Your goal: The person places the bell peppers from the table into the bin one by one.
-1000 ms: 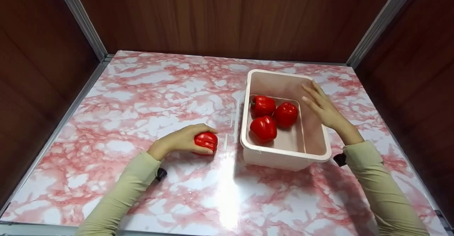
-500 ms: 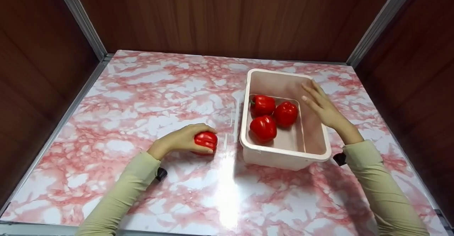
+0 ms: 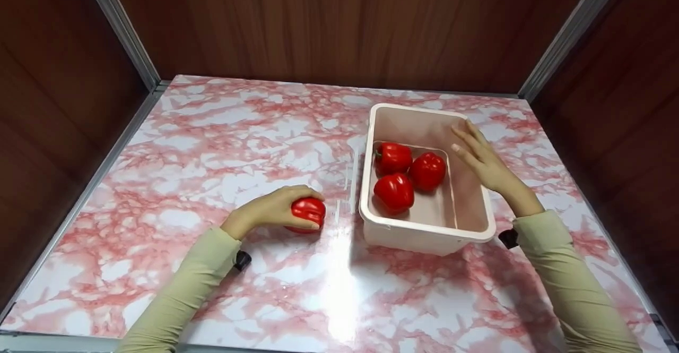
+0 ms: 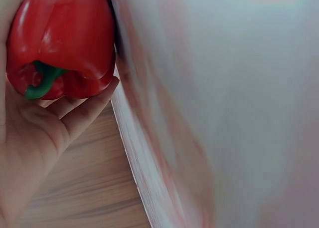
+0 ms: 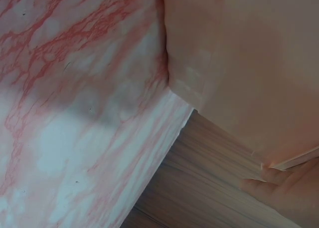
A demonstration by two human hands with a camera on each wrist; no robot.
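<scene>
My left hand (image 3: 273,208) grips a red bell pepper (image 3: 308,211) low over the marbled table, fingers on its far side and thumb on its near side. In the left wrist view the bell pepper (image 4: 65,38) shows its curled green stem facing the wrist. To the right stands a pale pink, open-topped plastic bin (image 3: 424,229) holding three more red bell peppers (image 3: 393,192). My right hand (image 3: 484,163) rests at the bin's right rim, its fingers extended and spread. In the right wrist view, the right hand's fingers (image 5: 279,185) lie right by the rim.
The table (image 3: 212,146) has a red and white marbled top. Brown wood panels (image 3: 339,29) enclose its back and sides, with grey metal posts (image 3: 127,29) at the corners. A bright light reflection lies between the left hand and the bin.
</scene>
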